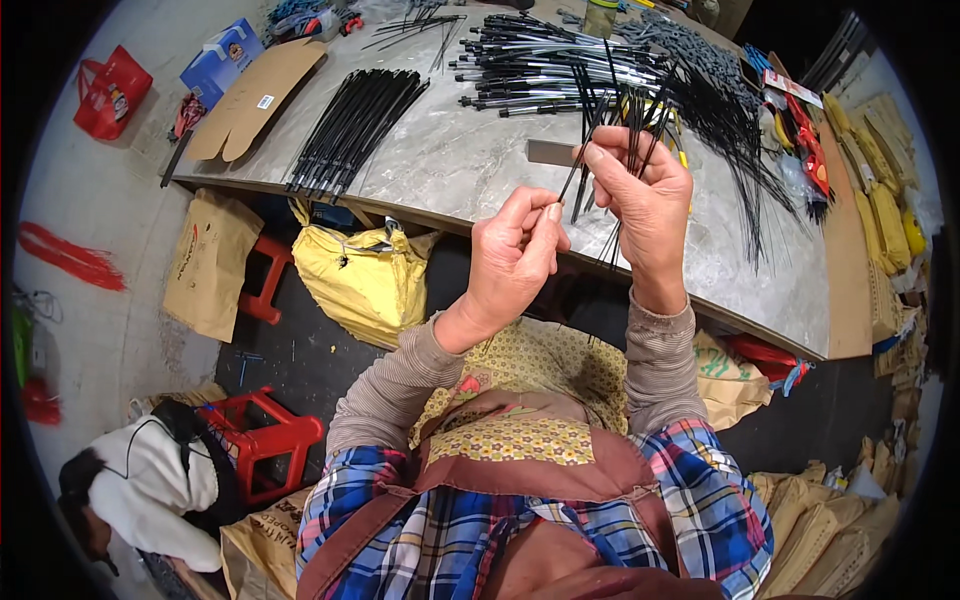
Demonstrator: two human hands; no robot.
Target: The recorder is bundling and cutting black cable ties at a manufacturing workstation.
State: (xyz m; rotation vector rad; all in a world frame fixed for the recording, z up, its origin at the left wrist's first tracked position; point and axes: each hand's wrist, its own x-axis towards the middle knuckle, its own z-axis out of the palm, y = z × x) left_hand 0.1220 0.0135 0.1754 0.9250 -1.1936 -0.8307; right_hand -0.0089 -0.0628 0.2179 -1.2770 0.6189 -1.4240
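Note:
My right hand (645, 190) is closed around a loose bundle of thin black rods (632, 108), which fan out above and below the fingers. Just left of it, my left hand (515, 245) pinches the lower end of one thin black rod (571, 180) slanting up toward the right fingers. Both hands are raised over the table's near edge. Behind them lies a heap of silver and black rods (545, 62). To the right spreads a mass of thin black strands (735, 145). A neat row of black rods (360, 125) lies on the left.
The grey marbled table (440, 170) also carries a pile of grey pieces (680, 45) and a cardboard sheet (262, 95). Below stand a yellow sack (360, 280), a brown paper bag (210, 265) and a red stool (270, 440). Paper sacks (885, 150) line the right side.

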